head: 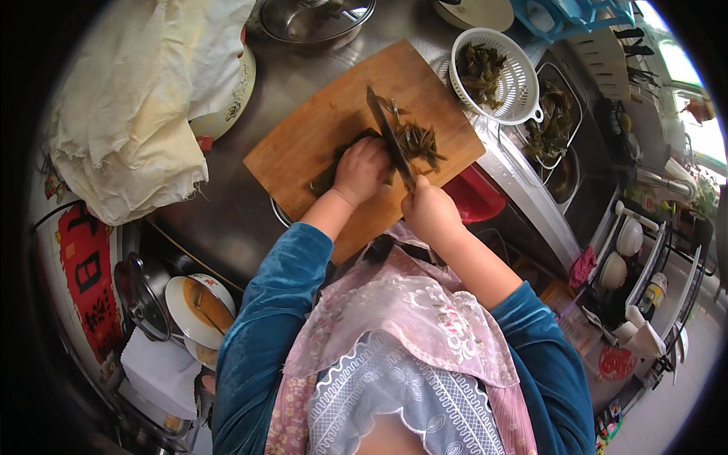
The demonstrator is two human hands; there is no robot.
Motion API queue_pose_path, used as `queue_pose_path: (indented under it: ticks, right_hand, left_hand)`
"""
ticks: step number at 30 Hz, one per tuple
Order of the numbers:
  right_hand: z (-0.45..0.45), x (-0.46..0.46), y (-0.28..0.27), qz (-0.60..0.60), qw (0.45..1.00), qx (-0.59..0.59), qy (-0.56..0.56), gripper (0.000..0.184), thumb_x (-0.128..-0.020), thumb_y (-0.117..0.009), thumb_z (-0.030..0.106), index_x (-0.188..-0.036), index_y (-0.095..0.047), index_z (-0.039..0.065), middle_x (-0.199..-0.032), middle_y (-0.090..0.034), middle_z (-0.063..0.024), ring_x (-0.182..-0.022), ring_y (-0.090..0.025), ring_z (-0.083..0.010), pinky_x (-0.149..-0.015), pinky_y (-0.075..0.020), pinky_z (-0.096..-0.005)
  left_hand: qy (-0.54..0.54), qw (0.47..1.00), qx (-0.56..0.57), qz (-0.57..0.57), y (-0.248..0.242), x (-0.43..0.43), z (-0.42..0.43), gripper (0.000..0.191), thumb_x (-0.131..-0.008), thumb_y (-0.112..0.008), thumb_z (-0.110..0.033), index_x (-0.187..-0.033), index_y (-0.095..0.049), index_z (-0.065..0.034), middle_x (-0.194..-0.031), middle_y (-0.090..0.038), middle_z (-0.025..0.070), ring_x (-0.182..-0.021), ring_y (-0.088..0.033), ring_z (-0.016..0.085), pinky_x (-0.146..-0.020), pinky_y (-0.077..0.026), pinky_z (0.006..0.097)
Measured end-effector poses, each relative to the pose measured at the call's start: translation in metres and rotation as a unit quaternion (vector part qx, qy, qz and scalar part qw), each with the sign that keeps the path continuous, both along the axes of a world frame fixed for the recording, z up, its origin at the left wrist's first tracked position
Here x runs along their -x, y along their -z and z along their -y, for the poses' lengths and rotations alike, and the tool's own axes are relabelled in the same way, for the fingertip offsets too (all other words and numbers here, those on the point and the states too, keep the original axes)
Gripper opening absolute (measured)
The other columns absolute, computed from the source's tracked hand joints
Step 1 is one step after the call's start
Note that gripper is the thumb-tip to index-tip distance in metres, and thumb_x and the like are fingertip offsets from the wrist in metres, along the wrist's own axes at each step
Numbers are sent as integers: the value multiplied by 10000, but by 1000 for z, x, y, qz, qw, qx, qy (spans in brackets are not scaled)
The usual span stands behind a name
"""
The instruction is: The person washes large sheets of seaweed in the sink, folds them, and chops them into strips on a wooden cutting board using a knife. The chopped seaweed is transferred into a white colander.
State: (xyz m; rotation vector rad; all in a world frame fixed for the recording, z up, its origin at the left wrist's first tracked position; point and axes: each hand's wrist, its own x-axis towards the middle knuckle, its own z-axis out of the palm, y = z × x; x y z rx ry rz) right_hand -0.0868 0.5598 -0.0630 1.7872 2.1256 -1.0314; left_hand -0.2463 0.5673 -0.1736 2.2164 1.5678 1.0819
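A wooden cutting board (307, 131) lies at an angle on the steel counter before me. My right hand (433, 211) grips the handle of a kitchen knife (391, 136), its blade upright over the board's middle. Fingers bent, my left hand (364, 168) presses on dark green leafy strips, possibly kelp (325, 179), just left of the blade. Cut strips (420, 142) lie in a loose pile on the blade's right side. A white plastic colander (520, 85) with more of the dark green strips stands beyond the board's right corner.
A sink (591, 74) at the right holds a rack with more dark green pieces (549, 122). Under the board's right edge shows a red container (475, 196). A lidded steel pan (315, 23) stands at the back, a cloth-covered bowl (242, 94) at the left, and a bowl with orange contents (190, 310) lower left.
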Motion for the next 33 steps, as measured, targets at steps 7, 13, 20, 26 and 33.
queue_pose_path:
  ticks: [7,13,20,26,33]
  right_hand:
    - [-16,14,35,-23,998,-56,21,242,-838,-574,199,-957,-549,-10,-829,-656,-264,-804,-647,-429,-733,-519,-494]
    - [-43,-21,22,-1,982,-170,-78,226,-839,-569,190,-1000,-598,34,-771,-648,-200,-729,-636,-395,-660,-508,-492]
    - [-52,-30,-29,48,977,-44,-203,216,-841,-541,183,-978,-580,21,-759,-643,-201,-735,-634,-390,-666,-501,-494]
    - [-56,10,5,24,982,-50,-180,182,-844,-543,182,-919,-577,19,-808,-658,-202,-781,-649,-380,-706,-517,-481]
    - [-57,9,42,-48,973,-169,-147,198,-821,-564,184,-937,-596,28,-793,-652,-198,-748,-639,-387,-682,-517,-486]
  left_hand:
    - [-18,1000,-6,-13,4,0,3,164,-754,-640,-94,-915,-628,-69,-1049,-611,92,-1030,-572,304,-853,-490,393]
    - [-24,998,-40,-51,1,1,7,178,-788,-640,-108,-963,-636,-74,-1057,-616,82,-1032,-574,296,-861,-482,403]
    - [-33,998,-24,-36,4,1,10,149,-786,-657,-120,-929,-644,-80,-1037,-617,84,-1000,-582,302,-845,-485,400]
    - [-38,999,21,-27,10,4,14,98,-794,-648,-135,-887,-646,-104,-999,-615,75,-971,-586,304,-822,-487,403]
    - [-68,997,-15,-41,7,2,19,160,-756,-649,-119,-915,-642,-104,-1021,-618,63,-1013,-584,275,-857,-477,389]
